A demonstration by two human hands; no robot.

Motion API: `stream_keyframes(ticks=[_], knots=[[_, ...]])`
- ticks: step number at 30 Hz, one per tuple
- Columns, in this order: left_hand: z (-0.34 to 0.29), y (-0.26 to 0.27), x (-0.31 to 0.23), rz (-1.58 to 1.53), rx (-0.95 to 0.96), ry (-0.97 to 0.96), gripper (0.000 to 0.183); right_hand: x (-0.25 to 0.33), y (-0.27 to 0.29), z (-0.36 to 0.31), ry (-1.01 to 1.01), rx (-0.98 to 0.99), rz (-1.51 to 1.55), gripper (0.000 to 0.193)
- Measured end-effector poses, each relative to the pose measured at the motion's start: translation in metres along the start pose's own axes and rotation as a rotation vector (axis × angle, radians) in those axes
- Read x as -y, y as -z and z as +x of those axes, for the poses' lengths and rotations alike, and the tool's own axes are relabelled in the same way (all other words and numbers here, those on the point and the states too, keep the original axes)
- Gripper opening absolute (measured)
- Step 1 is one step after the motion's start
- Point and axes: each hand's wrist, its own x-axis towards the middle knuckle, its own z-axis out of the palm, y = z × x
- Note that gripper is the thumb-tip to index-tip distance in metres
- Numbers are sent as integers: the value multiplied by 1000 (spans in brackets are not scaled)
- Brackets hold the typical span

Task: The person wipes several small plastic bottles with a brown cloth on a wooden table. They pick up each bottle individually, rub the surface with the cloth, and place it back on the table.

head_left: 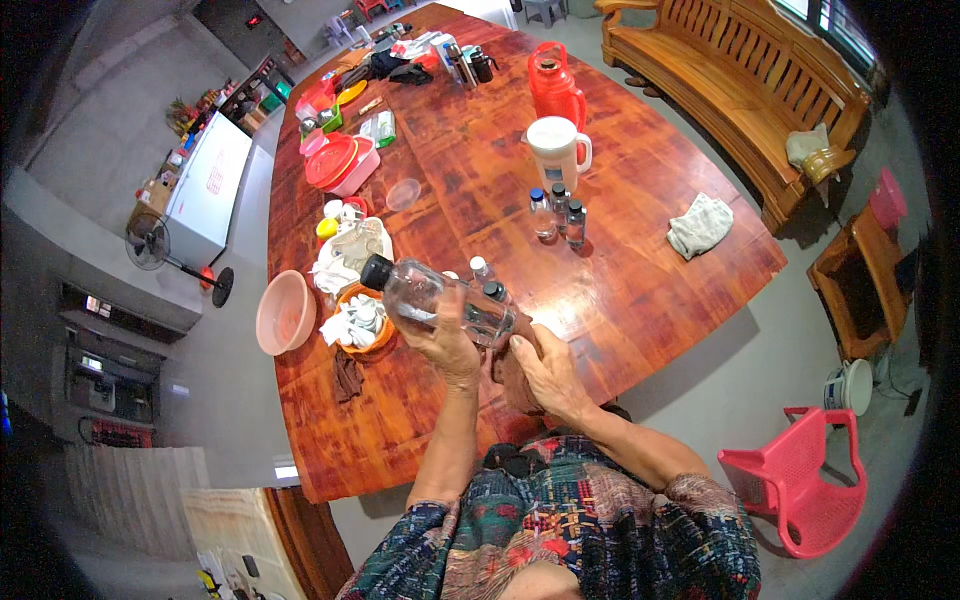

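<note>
Brown cloth (513, 384) hides bottle (415, 285) base | left grip (447, 342) wraps bottle | right grip (550, 375) clasps cloth

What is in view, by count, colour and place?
Table: one, reddish, centre
Bottle: one, clear, above table
Small bottles: five or more, clear, mid-table
Pitcher: one, white, table's right
Thermos: one, red, behind pitcher
Cloth: one, grey, table's right
Basin: one, pink, table's left
Basket: one, orange, beside basin
Rags: two, brown, by bottle and basket
Tub: one, pink, beyond basket
Bench: one, brown, upper right
Chair: one, pink, lower right
Bucket: one, white, far right
Fan: one, black, left
Chest: one, white, upper left
Clutter: uncountable, mixed, table's far end
Left hand: one, on bottle
Right hand: one, on rag
</note>
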Motion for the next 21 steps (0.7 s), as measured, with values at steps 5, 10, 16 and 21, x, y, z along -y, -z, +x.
stream_keyframes(ticks=[5, 10, 16, 21], knots=[[3, 14, 4, -180, 13, 274, 44, 26, 14, 1, 474, -171, -372, 39], [-21, 9, 9, -318, 152, 451, 46, 17, -4, 7, 832, -56, -737, 55], [-20, 5, -1, -282, 303, 436, 55, 43, -5, 47, 672, -54, -537, 40], [-38, 16, 14, -34, 425, 474, 75, 74, 15, 100, 321, 299, -195, 34]])
